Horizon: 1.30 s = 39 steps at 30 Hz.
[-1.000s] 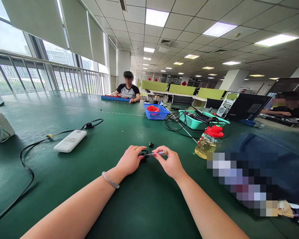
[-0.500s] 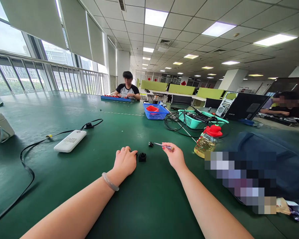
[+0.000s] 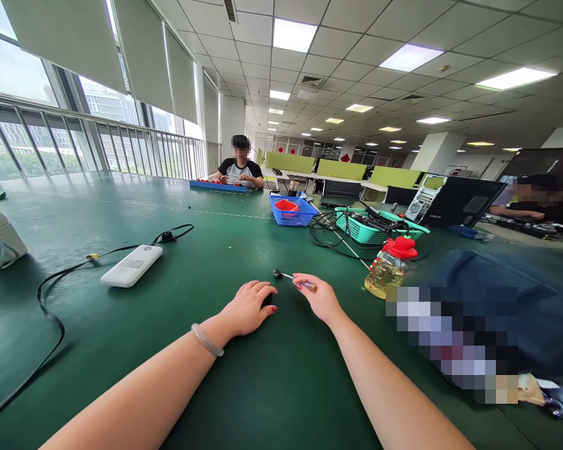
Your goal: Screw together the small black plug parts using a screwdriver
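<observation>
My right hand is closed around a screwdriver with a clear handle. Its shaft points left, and the tip meets a small black part on the green table. My left hand, with a pale bangle on the wrist, curves over a black square part. Thumb and fingers lie on either side of that piece and hide most of it.
A white power bank and a black cable lie left. To the right are a red-lidded bottle and a dark bag. Blue and green baskets stand beyond. A person sits across the table.
My left hand has moved right and closed over the black square part. The screwdriver has shifted left and slightly down with my right hand, and the small black part has moved slightly left.
</observation>
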{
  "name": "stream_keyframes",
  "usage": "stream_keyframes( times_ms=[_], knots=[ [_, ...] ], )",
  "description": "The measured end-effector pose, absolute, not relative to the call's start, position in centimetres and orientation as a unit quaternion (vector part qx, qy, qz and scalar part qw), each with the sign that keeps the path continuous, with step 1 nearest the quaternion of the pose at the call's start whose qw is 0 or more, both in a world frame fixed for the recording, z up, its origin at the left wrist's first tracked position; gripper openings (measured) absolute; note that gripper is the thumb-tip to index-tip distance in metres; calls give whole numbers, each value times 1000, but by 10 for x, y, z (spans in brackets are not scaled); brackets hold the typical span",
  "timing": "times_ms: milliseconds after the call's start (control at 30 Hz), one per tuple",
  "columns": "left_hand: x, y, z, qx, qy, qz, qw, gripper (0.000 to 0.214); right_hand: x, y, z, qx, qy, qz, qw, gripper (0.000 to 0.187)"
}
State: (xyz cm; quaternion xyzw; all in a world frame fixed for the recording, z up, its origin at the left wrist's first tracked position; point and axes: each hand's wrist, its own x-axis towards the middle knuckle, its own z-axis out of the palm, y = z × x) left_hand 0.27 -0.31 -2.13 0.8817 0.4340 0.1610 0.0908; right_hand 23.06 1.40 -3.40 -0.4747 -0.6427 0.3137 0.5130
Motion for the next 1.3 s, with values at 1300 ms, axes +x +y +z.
stream_keyframes(
  times_ms=[1300],
  knots=[
    [-164,-30,-2,732,676,85,6,39,230,-10,-16,-379,-584,469,543,28]
  ],
)
